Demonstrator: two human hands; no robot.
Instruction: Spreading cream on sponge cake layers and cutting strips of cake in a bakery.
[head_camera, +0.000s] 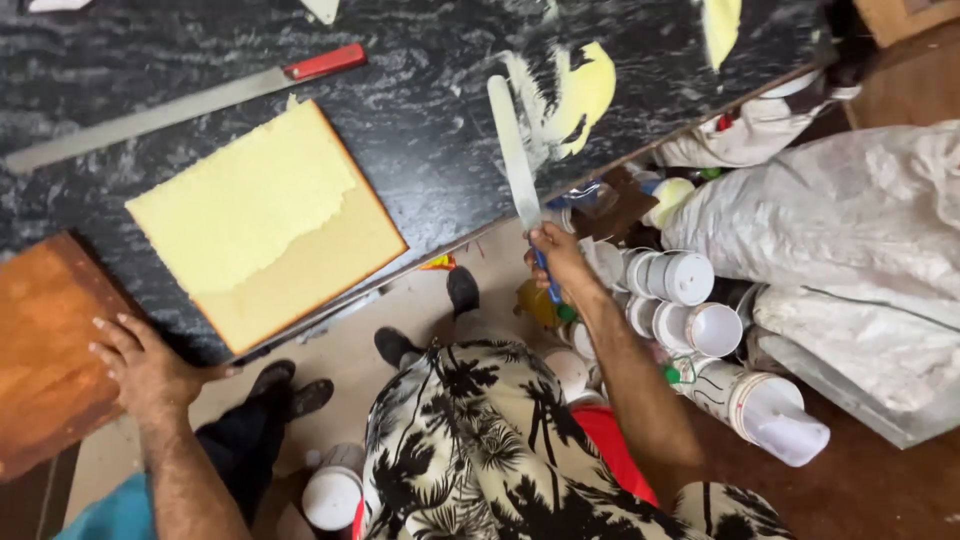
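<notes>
- Two hands: right hand (556, 255), fingers wrapped on palette knife (517, 160), blade by yellow cream (583, 92).
- Left hand (148, 366), fingers spread on wooden board (45, 350).
- Sponge cake slab (265, 222) on dark surface (420, 120).

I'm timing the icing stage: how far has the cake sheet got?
Done: pale cream covers the upper part of the cake sheet. In hand: the right hand holds a spatula by a cream blob; the left hand rests at the counter's edge. Left: the browner lower strip is bare.

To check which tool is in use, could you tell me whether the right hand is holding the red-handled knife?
No, the right hand grips a blue-handled spatula, while the red-handled knife lies untouched on the counter.
</notes>
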